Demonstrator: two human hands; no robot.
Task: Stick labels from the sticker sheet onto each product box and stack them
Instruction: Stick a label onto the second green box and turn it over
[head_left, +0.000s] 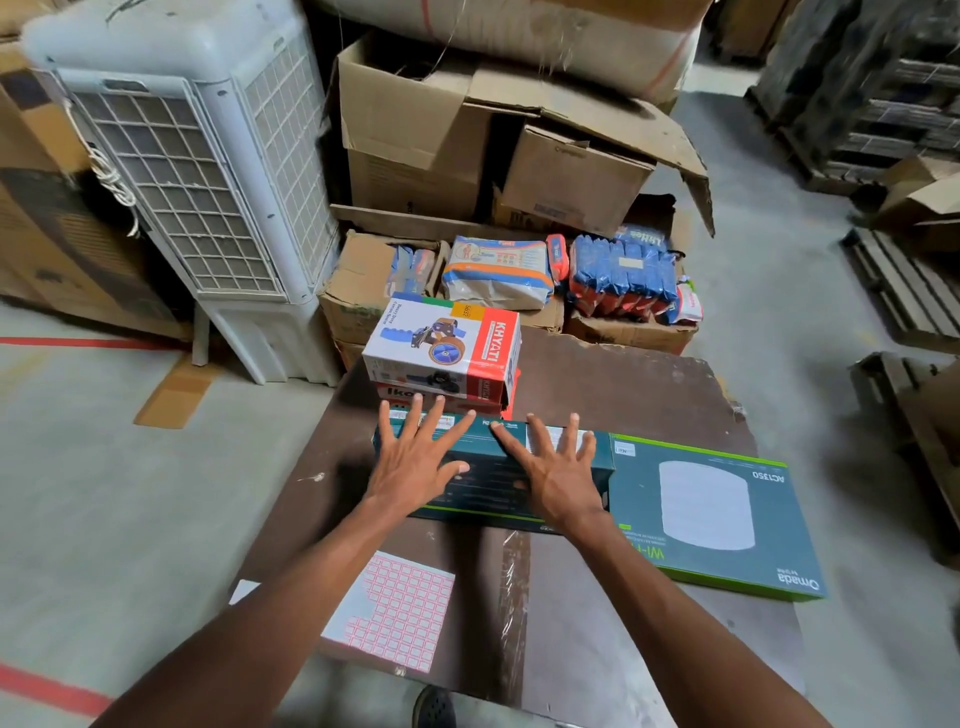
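Hands: while resting flat, left hand (415, 462) and right hand (553, 470) press splayed fingers on the teal box (491, 480), gripping nothing.
Sticker sheet: (397, 613) near the board's (623, 384) front edge.

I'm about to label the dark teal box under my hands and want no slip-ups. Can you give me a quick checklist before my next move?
1. Both hands free: left hand and right hand lie flat with fingers spread on the dark teal box, holding nothing: ok.
2. Sticker sheet within reach, near edge of the board, labels left on it: ok.
3. Label already peeled and in hand: not ok.
4. Box resting flat on the brown board: ok.
5. Stack ready behind: Khyati box sits on a red box: ok.
6. Whether this box already has a label from the sheet: cannot tell.
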